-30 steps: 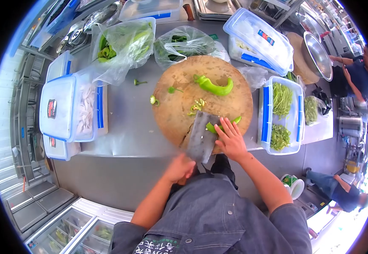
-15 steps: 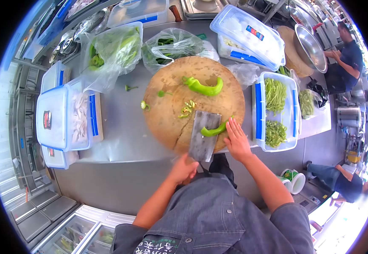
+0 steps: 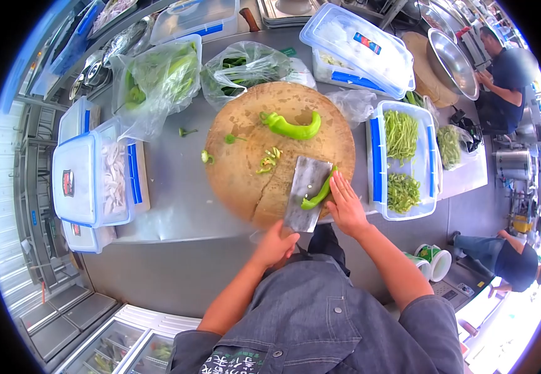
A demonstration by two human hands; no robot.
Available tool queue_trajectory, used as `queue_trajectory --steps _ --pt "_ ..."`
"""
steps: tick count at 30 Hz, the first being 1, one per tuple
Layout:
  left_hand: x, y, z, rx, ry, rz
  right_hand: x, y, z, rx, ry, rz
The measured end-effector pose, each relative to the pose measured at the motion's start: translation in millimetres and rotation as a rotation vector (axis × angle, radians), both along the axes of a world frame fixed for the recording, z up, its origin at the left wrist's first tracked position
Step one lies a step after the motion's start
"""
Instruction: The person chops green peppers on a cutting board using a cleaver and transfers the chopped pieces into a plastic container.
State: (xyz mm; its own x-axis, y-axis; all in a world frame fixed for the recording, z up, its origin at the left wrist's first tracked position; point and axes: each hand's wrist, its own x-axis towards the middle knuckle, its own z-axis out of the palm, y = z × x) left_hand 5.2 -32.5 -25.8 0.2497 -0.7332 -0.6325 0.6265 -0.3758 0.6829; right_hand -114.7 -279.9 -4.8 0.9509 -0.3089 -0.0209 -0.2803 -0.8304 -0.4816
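Note:
My left hand (image 3: 276, 245) is closed round the handle of a broad cleaver (image 3: 306, 181), whose blade lies flat over the near part of a round wooden chopping board (image 3: 233, 156). A green pepper (image 3: 317, 194) lies partly over the blade. My right hand (image 3: 346, 209) rests beside it with fingers stretched out, the fingertips touching the pepper. Farther up the board lies a curved whole green pepper (image 3: 295, 128). Small pepper scraps with seeds (image 3: 270, 160) form a pile left of the blade. Cut stem ends (image 3: 207, 157) lie near the board's left edge.
Plastic bags of green peppers (image 3: 164, 78) stand behind the board. At right is a tub of cut greens (image 3: 401, 162); lidded boxes (image 3: 86, 177) are stacked at left. A large steel bowl (image 3: 452, 62) stands at back right. Two other people (image 3: 504, 81) are at right.
The cleaver blade has shifted right and slightly up, closer to my right hand. The pepper by it has turned from slanting to more upright. My right hand stays at the pepper.

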Motion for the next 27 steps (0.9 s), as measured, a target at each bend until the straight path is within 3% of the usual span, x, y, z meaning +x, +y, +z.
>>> queue_trajectory --steps 11,14,17,20,23,27 --pt "13 -18 24 0.013 0.01 0.019 4 -1 -2 -0.052 -0.058 -0.02" --pt "27 12 37 0.179 -0.12 0.09 10 2 -1 -0.092 -0.119 -0.101" --pt "54 36 83 0.254 -0.252 0.25 27 15 29 -0.185 -0.193 -0.055" --pt "73 49 90 0.226 -0.429 0.124 43 25 26 -0.058 -0.25 0.164" --pt "74 56 70 0.189 -0.838 -0.045 56 24 7 -0.03 -0.265 0.162" --pt "62 44 85 0.216 -0.906 -0.13 63 29 13 -0.045 -0.286 0.165"
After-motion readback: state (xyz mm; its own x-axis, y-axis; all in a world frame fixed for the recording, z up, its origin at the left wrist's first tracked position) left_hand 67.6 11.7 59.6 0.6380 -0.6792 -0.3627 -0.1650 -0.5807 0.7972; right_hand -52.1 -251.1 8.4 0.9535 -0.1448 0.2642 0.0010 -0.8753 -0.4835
